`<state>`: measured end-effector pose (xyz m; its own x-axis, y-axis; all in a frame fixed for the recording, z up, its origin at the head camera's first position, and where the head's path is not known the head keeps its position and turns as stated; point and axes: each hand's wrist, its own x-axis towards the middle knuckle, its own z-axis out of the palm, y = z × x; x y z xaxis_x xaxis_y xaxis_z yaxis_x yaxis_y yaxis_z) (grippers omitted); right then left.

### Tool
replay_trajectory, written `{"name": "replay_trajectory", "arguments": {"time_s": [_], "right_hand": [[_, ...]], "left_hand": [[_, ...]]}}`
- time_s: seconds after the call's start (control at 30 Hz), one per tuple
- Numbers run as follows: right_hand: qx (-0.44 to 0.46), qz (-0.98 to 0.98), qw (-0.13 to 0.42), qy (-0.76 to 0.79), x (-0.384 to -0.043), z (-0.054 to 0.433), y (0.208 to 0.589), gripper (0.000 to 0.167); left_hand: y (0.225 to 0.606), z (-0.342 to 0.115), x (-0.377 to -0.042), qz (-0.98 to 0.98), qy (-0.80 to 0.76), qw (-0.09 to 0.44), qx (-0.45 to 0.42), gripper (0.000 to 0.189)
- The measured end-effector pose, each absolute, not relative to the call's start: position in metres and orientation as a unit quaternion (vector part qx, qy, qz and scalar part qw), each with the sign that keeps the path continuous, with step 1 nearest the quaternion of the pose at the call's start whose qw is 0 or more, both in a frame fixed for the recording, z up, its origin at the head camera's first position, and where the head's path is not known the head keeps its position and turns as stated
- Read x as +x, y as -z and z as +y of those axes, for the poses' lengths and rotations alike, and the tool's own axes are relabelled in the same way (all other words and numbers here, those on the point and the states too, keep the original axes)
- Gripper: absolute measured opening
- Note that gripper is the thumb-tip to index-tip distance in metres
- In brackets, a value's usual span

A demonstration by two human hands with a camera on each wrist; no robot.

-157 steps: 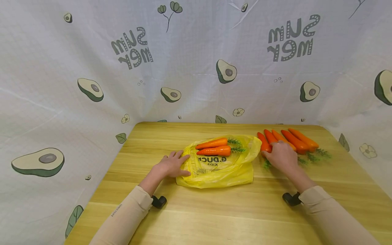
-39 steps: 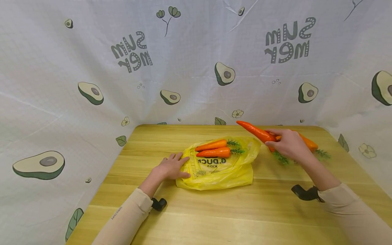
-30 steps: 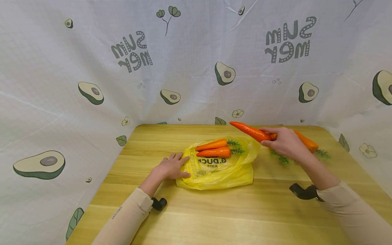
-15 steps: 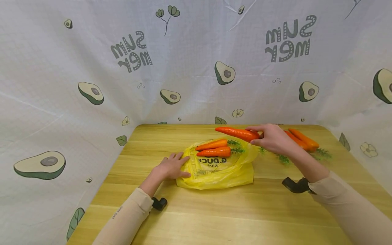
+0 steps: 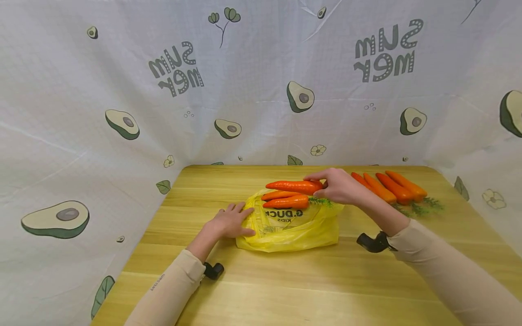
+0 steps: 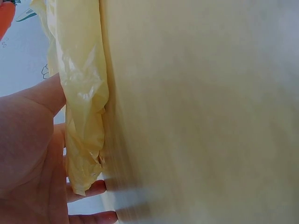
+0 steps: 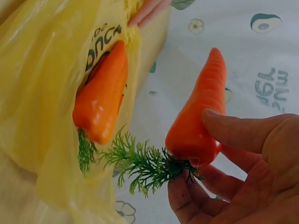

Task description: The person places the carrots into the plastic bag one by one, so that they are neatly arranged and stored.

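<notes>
My right hand [image 5: 340, 186] pinches a red-orange carrot [image 5: 291, 186] near its thick end, thumb on one side and fingers on the other. In the right wrist view the carrot's feathery green top [image 7: 145, 161] hangs out past the fingers. The carrot is held above a yellow plastic bag [image 5: 302, 237] lying flat, printed with dark letters. Two more carrots rest on the bag, and the nearer carrot [image 5: 285, 202] shows best; the held one partly covers the farther. My left hand [image 5: 229, 222] rests on the bag's left edge with fingers spread.
Several carrots [image 5: 394, 189] lie side by side at the right of the wooden table [image 5: 261, 290], green tops toward me. A white curtain [image 5: 261, 81] with avocado prints hangs behind the table and along its sides.
My right hand has taken a carrot from the row at the right and carried it left over the bag, turning it nearly level. My left hand has stayed on the bag's edge.
</notes>
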<state>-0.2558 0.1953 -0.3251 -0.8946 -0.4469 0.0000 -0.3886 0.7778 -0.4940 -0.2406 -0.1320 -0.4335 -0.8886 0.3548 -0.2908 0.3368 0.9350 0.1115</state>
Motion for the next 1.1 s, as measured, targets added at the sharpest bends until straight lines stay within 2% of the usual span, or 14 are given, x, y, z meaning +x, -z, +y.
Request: {"name": "replay_trajectory", "arguments": {"time_s": [0.57, 0.8, 1.1], "right_hand": [[-0.235, 0.936, 0.083, 0.248, -0.268, 0.168, 0.36, 0.051], [-0.235, 0.951, 0.062, 0.192, -0.269, 0.166, 0.377, 0.05], [-0.245, 0.95, 0.063, 0.183, -0.267, 0.162, 0.39, 0.048]], "left_hand": [[0.432, -0.133, -0.24, 0.971, -0.026, 0.155, 0.178, 0.081], [0.433, -0.132, -0.241, 0.971, -0.025, 0.155, 0.181, 0.081], [0.433, -0.133, -0.241, 0.972, -0.022, 0.156, 0.176, 0.081]]}}
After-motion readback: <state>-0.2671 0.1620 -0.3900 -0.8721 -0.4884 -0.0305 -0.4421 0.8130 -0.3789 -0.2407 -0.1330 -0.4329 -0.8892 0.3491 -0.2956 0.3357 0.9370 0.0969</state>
